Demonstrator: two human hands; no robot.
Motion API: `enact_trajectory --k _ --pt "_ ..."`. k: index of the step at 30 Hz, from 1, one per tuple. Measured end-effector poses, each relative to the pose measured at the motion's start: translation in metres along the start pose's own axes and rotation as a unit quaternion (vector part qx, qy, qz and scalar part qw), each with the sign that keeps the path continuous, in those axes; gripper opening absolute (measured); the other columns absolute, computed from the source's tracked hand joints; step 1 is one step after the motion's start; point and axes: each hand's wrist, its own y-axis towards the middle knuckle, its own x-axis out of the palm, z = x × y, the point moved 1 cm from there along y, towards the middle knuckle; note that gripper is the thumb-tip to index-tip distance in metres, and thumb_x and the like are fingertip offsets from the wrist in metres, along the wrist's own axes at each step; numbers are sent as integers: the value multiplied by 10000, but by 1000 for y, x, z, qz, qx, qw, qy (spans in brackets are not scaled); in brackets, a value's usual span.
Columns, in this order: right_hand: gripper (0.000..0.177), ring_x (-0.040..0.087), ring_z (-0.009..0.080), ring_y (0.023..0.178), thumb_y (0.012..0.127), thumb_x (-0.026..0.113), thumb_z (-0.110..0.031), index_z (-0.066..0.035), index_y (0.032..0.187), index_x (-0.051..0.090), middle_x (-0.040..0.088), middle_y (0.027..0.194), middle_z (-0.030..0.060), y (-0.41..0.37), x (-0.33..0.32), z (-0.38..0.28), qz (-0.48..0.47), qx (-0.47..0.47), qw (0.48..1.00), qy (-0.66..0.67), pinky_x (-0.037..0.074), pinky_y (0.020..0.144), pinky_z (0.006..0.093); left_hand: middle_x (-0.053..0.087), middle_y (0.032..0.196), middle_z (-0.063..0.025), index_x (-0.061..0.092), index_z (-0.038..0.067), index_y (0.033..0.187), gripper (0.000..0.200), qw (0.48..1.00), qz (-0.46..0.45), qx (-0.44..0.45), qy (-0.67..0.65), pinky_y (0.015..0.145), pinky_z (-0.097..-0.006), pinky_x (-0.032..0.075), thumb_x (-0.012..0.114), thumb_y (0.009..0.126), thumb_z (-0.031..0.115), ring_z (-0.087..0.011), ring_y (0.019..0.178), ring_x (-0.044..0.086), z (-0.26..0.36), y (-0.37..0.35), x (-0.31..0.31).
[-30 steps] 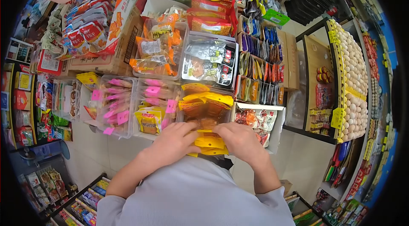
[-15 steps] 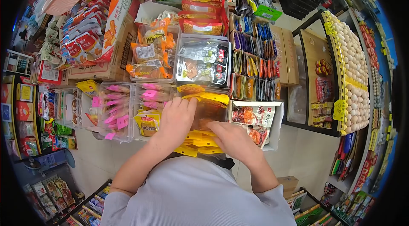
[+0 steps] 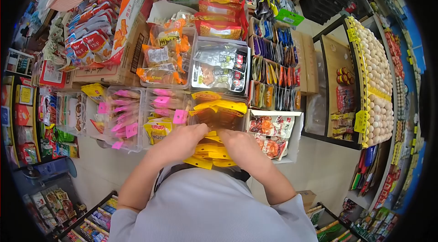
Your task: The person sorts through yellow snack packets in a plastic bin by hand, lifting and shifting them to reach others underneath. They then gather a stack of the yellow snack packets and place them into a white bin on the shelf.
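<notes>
A clear bin in front of me holds yellow-topped snack packets in a rear bunch point(image 3: 223, 106) and a front stack point(image 3: 211, 152), with a brown gap between them. My left hand point(image 3: 183, 142) is closed at the left edge of the front stack, fingers curled at its back. Opposite it, my right hand point(image 3: 239, 147) closes on the stack's right edge. Both sets of fingertips are partly hidden among the packets. Left of my left hand is a yellow snack bag point(image 3: 158, 129) in the neighbouring bin. Right of my right hand stands a white box of sauce-coloured snack packs point(image 3: 270, 128).
Bins of pink-labelled packets point(image 3: 124, 118) stand at the left. Behind are orange bags point(image 3: 160, 55), silver-black packs point(image 3: 219, 66) and upright sachets point(image 3: 273, 73). An egg rack point(image 3: 378, 77) rises at the right, past tiled floor point(image 3: 292, 178).
My left hand has moved back toward me, from the rear yellow packets to the front stack. My right hand has shifted slightly, and the two hands now sit on either side of the stack.
</notes>
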Motion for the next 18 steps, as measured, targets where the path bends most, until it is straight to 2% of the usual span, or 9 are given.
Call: enact_trajectory --k 2,5,8,11,14,18 --pt "291 714 359 861 868 581 -50 -4 1153 621 715 988 179 -1 -1 1 -10 2 1000 9 587 727 433 635 1276 -179 561 40 1279 442 1000 -29 -1 -13 940 -468 516 574 838 12 -371 1148 621 9 1 -9" --pt "177 704 363 882 862 574 -53 22 1019 600 685 950 179 -5 2 5 14 -17 999 47 577 754 438 592 1346 -205 563 -3 1294 491 994 -65 79 39 991 -448 493 624 820 108 -384 1239 566 9 -2 -1" --pt "455 665 399 1065 868 602 -97 28 1302 557 676 1184 238 -6 -19 5 -107 38 985 131 549 908 455 553 1408 -204 532 -15 1362 586 988 1 151 1 1072 -434 449 641 829 205 -379 1304 524 6 -11 13" --pt "533 642 404 1110 861 615 -127 35 1359 517 661 1226 238 -11 -35 11 -85 -34 984 151 526 957 456 552 1417 -206 520 -21 1385 679 992 -4 130 -4 1117 -433 417 699 841 344 -380 1327 511 14 -19 5" --pt "487 648 401 1098 884 617 -122 36 1339 542 674 1204 224 -13 -49 16 -91 -11 984 150 527 953 442 555 1412 -203 545 -11 1360 724 991 28 128 16 1104 -442 422 750 836 444 -364 1314 524 14 -22 10" --pt "371 660 399 1061 914 621 -99 40 1258 603 687 1156 220 -9 -55 17 -33 33 990 133 536 921 438 568 1395 -190 566 -5 1331 706 991 58 116 33 1081 -435 435 754 843 469 -345 1291 542 11 -19 26"
